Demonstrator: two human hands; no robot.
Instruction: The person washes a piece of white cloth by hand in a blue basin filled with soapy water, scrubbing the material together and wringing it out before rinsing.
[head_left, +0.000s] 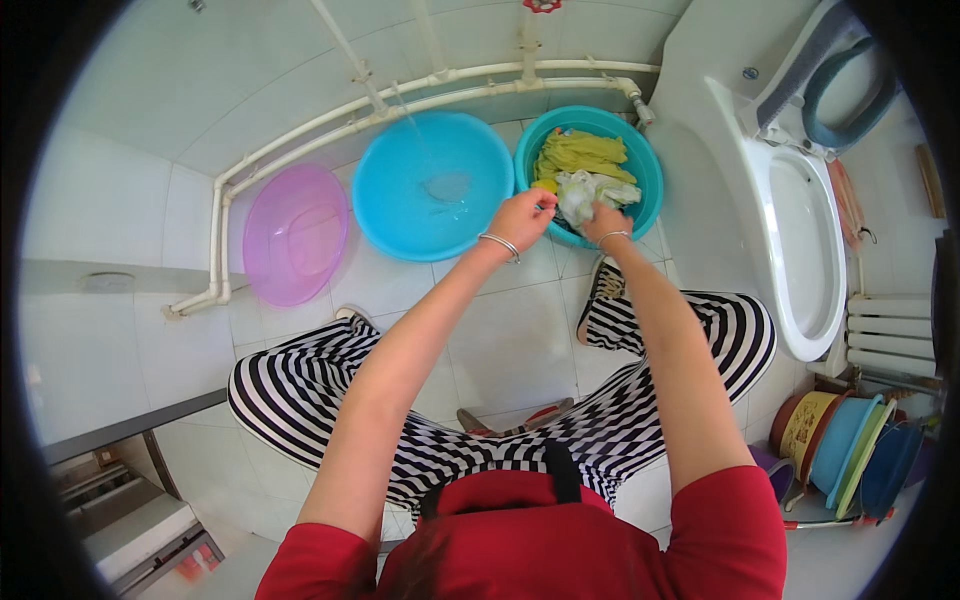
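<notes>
A teal plastic basin (652, 169) stands on the tiled floor ahead of me, holding yellow-green cloth (581, 154) and crumpled white cloth with green parts (576, 196). My right hand (609, 222), slightly blurred, reaches over the near rim and grips the white cloth; its fingertips are partly hidden. Bent fingers bring my left hand (525, 217) close to the basin's left rim, and I see nothing clearly held in it. A small bright yellow thing (545, 184) shows just beyond those fingers. Left of that hand, a blue basin (394, 217) contains clear water, with a thin stream falling into it.
A translucent pink-purple basin (296, 236) leans at the left by white pipes (219, 247). On the right stand a white washbasin (806, 262) and a toilet-seat-like grey ring (844, 97). Stacked basins (832, 450) lie lower right. Below me is a low folding stool (517, 424).
</notes>
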